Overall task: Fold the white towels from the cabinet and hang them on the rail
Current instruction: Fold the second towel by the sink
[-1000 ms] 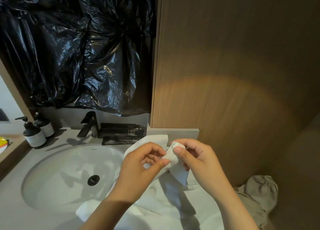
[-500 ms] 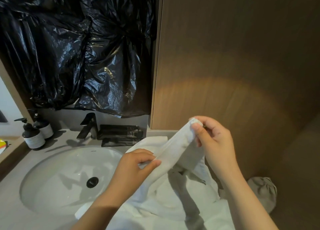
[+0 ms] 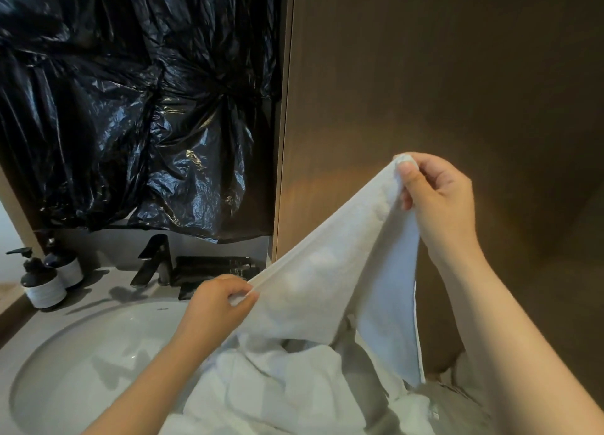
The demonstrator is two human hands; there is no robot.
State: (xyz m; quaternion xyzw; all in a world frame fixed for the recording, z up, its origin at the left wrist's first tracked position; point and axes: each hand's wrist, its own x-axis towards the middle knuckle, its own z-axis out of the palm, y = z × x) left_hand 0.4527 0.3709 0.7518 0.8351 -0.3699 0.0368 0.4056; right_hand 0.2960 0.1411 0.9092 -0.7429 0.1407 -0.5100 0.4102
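Pinching an edge of the soft white towel (image 3: 327, 281), your left hand (image 3: 215, 307) sits low; your right hand (image 3: 438, 199) pinches its raised corner.

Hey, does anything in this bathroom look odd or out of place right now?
Yes: crumpled black plastic sheeting covers the wall above the sink, where a mirror would usually hang. Loose white towels overhang its rim.

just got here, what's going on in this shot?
A person at a pale round sink basin holds a white cloth towel stretched between both hands. The right hand pinches a corner, raised before the brown wooden panel; the left hand pinches the same edge lower, near the basin. The rest lies bunched below. Not folded yet; no rail in view.
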